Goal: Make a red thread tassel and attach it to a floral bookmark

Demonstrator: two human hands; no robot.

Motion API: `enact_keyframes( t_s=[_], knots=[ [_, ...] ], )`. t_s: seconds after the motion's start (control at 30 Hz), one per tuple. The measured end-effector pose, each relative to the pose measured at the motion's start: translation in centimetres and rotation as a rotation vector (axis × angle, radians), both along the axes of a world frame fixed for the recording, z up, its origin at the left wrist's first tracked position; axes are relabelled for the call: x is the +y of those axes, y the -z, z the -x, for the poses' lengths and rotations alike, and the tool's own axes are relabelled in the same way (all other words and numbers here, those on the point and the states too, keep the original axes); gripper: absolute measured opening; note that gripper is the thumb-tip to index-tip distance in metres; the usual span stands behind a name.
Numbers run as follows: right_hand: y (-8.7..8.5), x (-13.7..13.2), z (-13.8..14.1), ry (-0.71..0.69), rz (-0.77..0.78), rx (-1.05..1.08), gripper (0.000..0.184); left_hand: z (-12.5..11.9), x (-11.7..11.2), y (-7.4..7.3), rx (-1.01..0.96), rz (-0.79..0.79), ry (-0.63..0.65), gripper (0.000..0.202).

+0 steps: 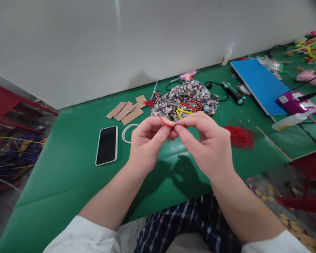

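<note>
A thin red cord (165, 123) is pinched between both hands above the green table. My left hand (150, 140) grips it between thumb and forefinger, and a short end sticks up past the fingertips. Fingertip to fingertip with it, my right hand (206, 140) is closed on the same cord. Most of the cord is hidden by the fingers. Just behind the hands lie red-and-yellow-handled scissors (191, 106) on a bunched floral cloth (188, 89). To the right of my right hand is a loose pile of red cords (239, 137).
On the green table (68, 175) a phone (107, 146), a white ring (126, 133) and several cardboard pieces (129, 111) lie to the left. Rightward are a cutter (234, 92), a blue board (260, 84), a purple device (296, 102) and a clear bottle (289, 122). A white wall stands behind.
</note>
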State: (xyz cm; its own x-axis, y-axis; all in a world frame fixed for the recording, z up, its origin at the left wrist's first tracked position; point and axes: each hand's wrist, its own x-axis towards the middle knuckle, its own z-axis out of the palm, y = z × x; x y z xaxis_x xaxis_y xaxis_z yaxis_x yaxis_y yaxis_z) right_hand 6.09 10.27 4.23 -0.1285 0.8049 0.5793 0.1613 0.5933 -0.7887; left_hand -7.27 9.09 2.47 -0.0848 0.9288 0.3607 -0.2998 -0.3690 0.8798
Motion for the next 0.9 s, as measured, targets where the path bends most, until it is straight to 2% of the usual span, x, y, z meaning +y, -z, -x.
enact_keyframes(
  t_s=[0.1,0.43,0.73,0.9],
  knots=[
    [0.07,-0.01,-0.06,-0.031,0.02,0.042,0.01,-0.01,-0.03,-0.03,-0.019,0.0,0.028,0.006],
    [-0.13,-0.39,-0.03,-0.012,0.047,0.042,0.01,-0.35,-0.13,0.16,-0.011,0.057,-0.007,0.004],
    [-0.2,-0.43,-0.08,-0.023,0.029,0.053,0.01,-0.55,-0.4,0.29,0.07,-0.064,-0.091,0.009],
    [-0.43,-0.32,-0.34,-0.022,-0.004,0.021,0.01,-0.53,-0.41,0.23,0.084,-0.038,-0.107,0.01]
  ],
)
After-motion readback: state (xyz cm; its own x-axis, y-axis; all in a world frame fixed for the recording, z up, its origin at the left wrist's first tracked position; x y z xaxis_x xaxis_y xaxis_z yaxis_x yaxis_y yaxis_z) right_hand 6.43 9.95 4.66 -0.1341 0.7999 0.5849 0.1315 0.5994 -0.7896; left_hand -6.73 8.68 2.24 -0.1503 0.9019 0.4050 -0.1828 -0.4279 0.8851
